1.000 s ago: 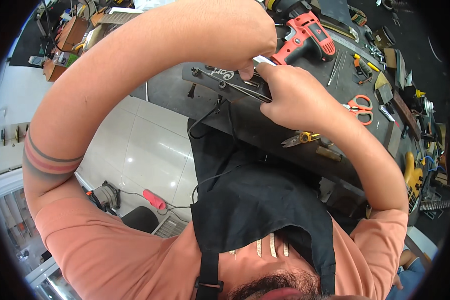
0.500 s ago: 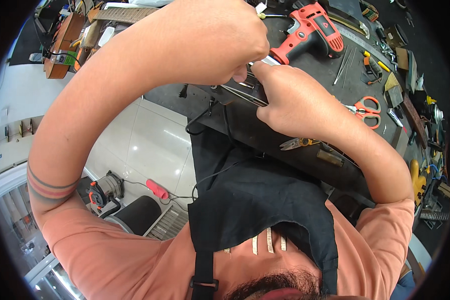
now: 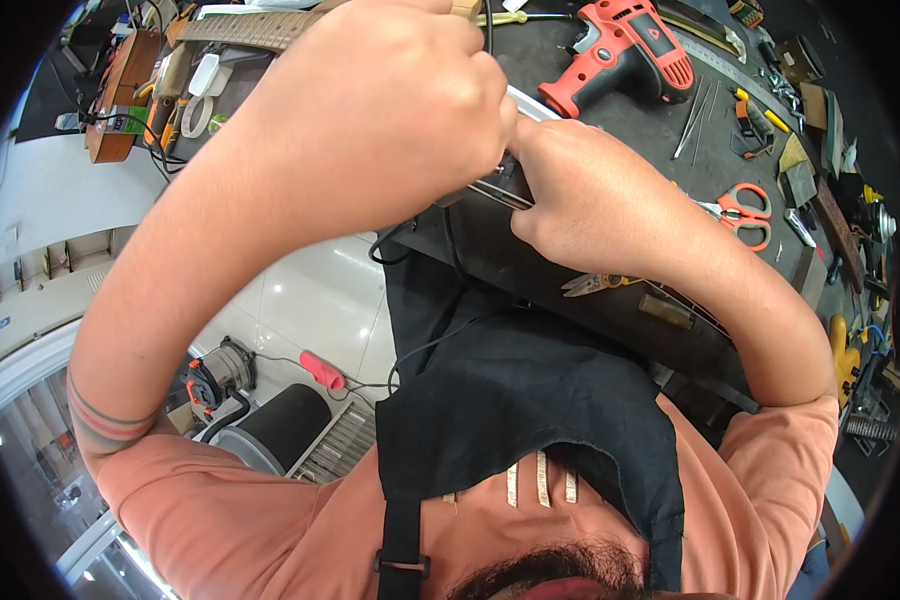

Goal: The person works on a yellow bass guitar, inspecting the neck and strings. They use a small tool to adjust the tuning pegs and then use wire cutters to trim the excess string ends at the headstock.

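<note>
Right now we hold our left hand (image 3: 420, 95) bent over with its fingers folded under, though what they grip is hidden and we cannot tell whether they pinch anything. Our right hand (image 3: 590, 195) is curled around a dark guitar neck with thin steel strings (image 3: 503, 193), grasping it just beside the left. Only a short stretch of that neck shows between our hands, over the dark grey workbench (image 3: 635, 128) and toward its near edge. Beyond our right hand, nearer the far edge, we have a red and black power drill (image 3: 620, 50). Orange-handled metal scissors (image 3: 732, 211) lie just beside our right forearm, while yellow-handled snips with metal blades (image 3: 597, 285) and a brown block (image 3: 665, 310) rest near the near edge.
</note>
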Tool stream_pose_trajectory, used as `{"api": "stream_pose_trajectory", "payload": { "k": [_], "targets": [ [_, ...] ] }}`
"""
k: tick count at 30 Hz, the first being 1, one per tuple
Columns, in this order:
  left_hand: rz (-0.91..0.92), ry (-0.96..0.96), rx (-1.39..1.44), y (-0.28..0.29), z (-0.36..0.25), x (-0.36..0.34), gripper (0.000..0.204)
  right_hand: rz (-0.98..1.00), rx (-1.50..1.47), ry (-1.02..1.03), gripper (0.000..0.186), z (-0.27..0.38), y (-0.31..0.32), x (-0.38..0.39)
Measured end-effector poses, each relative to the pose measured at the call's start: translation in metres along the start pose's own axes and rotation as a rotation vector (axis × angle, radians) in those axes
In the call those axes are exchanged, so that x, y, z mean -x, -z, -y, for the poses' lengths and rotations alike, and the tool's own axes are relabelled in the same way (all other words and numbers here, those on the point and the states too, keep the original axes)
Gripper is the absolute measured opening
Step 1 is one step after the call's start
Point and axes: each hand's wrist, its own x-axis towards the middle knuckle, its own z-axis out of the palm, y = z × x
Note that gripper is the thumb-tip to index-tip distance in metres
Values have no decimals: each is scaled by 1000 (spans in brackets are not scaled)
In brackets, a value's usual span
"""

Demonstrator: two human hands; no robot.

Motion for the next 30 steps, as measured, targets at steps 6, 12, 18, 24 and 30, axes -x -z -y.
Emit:
{"api": "stream_pose_trajectory", "payload": {
  "k": [6, 12, 18, 24, 30],
  "targets": [
    [-144, 173, -12, -13, -25, 13, 26, -5, -19, 35, 20, -1, 0, 0],
    [-231, 262, -94, -20, -46, 20, 30, 1, -34, -53, 28, 1, -1, 2],
    [-273, 356, -126, -26, -68, 29, 33, 18, -1, -61, 28, 4, 1, 2],
    [-129, 264, -183, -9, -55, 22, 23, -7, 18, -55, 29, 7, 1, 3],
    [-15, 37, -205, 8, -28, 15, 14, -15, 51, -36, 27, 5, -1, 5]
  ]
}}
